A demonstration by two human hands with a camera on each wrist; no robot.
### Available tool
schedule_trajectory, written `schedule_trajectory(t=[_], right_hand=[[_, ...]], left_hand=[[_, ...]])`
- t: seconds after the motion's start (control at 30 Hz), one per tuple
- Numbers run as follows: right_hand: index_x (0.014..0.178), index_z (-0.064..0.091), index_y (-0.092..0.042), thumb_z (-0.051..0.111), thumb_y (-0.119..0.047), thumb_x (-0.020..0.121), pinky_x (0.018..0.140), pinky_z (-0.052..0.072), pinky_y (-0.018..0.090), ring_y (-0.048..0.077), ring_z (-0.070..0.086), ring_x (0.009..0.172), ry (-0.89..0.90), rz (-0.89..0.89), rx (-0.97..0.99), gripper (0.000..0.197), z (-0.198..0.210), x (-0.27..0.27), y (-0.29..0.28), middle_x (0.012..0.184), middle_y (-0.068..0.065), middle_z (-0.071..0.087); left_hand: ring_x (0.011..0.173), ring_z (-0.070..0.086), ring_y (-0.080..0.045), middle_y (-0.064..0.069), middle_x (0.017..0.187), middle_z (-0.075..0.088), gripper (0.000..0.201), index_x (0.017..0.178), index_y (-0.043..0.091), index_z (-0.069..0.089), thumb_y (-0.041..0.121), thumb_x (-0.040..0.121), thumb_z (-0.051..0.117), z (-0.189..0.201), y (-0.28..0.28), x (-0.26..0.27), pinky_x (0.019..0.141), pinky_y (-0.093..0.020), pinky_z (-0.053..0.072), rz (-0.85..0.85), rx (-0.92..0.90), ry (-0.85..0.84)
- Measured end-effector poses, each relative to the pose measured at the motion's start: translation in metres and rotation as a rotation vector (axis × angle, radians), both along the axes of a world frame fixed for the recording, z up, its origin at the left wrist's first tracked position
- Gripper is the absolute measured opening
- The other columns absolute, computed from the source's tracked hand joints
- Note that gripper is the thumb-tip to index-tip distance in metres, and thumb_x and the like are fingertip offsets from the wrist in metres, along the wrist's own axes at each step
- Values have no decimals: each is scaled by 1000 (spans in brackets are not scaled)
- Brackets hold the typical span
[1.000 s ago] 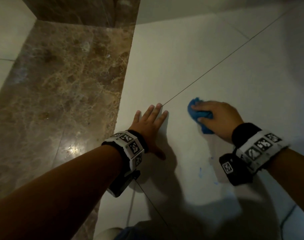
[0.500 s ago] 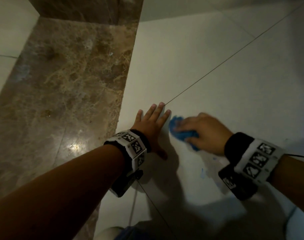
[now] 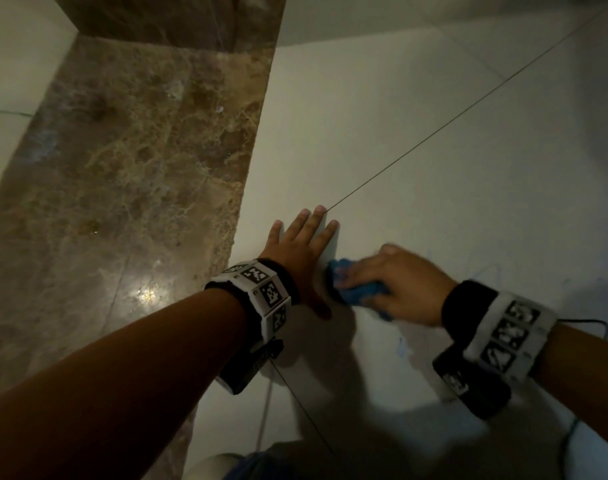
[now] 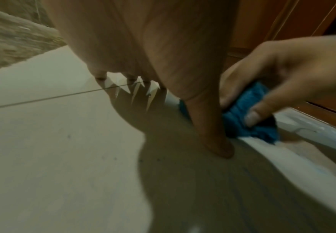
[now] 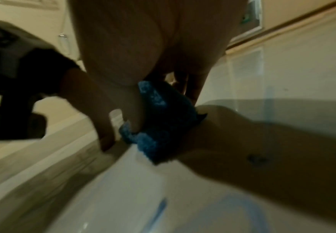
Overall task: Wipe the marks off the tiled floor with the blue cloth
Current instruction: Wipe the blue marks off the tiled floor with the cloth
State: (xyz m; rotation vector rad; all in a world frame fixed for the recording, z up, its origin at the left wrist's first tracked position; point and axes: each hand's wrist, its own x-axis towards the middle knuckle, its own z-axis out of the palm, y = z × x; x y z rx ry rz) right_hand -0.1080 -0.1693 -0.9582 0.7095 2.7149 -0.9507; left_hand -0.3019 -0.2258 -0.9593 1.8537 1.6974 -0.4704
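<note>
- Right hand point(image 3: 396, 285) grips the bunched cloth point(image 3: 359, 291), fingers and thumb curled round it, pressing it to the floor point(image 3: 434, 185). Motion blur in the right wrist view.
- Left hand point(image 3: 300, 247) lies flat on the tile, fingers straight and slightly spread, holding nothing; reads as a brace for body weight.
- Cloth sits just beside the left thumb point(image 4: 213, 126); whether they touch, cannot tell.
- Marks: blue streak point(image 3: 401, 349) on the tile nearer the body than the cloth, apart from it; faint blue scribble point(image 3: 486, 271) on the far side of the right hand. Right wrist view shows a blue stroke point(image 5: 157, 211) and a curved line point(image 5: 294, 209) not yet cleared.
- Judgement: wiping partly done; several marks remain.
- Risk: cloth is a small wad, so contact area is small; strokes may skip the streak near the body.
- Risk: the wipe may run into the braced left thumb and stall or shed the cloth.
- Risk: glossy tile under the loaded left palm could let it slide.
- Risk: dim light and arm shadows may hide faint marks.
</note>
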Motion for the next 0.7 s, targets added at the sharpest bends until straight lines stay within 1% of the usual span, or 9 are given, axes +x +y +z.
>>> schedule_trajectory(t=[0.1,0.17,0.27,0.4,0.43,0.47,0.53,0.6,0.7], right_hand=[[115,65,-27,70,-9,78,91,35,12,20,60,109,103,-506,-15,41,-3,22,47,124,2,63],[119,63,-25,67,-8,82,97,30,11,20,52,120,120,-806,-20,41,-1,36,65,133,2,55],[119,63,-26,69,-10,80,96,31,15,24,54,117,69,-734,16,43,-4,27,39,131,4,57],[118,62,-37,68,-22,78,90,41,28,25,58,99,1,-185,51,43,-4,-4,-16,126,-10,61],[118,62,-36,68,-22,78,89,43,29,24,60,99,0,-141,34,43,-2,-3,-12,125,-10,62],[117,64,-34,69,-18,77,89,43,25,23,62,101,31,-216,11,44,0,3,0,123,-6,64],[118,64,-26,68,-10,79,90,37,16,24,60,109,62,-577,-21,42,3,23,34,123,5,63],[123,61,-25,62,-12,85,94,37,19,27,55,114,2,-874,26,40,6,45,60,129,9,59],[127,58,-25,60,-16,87,98,40,30,31,55,114,-96,-921,130,41,5,46,50,129,12,58]], left_hand=[[145,-22,-24,-2,156,-31,140,151,23,-19,67,60,77,0,-1,-2,116,-51,-7,3,5,-20],[145,-22,-24,-2,156,-31,140,151,23,-20,68,59,77,-1,-2,-3,116,-52,-7,2,4,-18],[145,-23,-25,-2,155,-32,140,150,23,-20,68,59,77,-2,-1,-2,116,-51,-7,-6,5,-14],[145,-23,-25,-3,155,-32,140,150,23,-21,69,60,75,-2,0,-2,116,-51,-7,-7,1,-4],[145,-22,-25,-3,156,-32,140,150,23,-21,69,60,75,-2,-1,-1,116,-52,-6,-7,2,-4],[145,-22,-25,-2,156,-31,140,150,23,-20,69,60,76,-2,-1,-1,116,-51,-6,-6,5,-7],[146,-21,-24,-2,156,-30,140,151,24,-20,69,59,76,-2,-2,-1,116,-51,-5,-8,13,-9],[146,-21,-24,-2,156,-30,140,150,24,-20,70,59,75,-3,-2,-2,116,-51,-6,-10,17,-5],[145,-22,-24,-2,156,-31,141,150,24,-20,70,58,76,-4,-1,-2,116,-51,-6,-5,20,-13]])
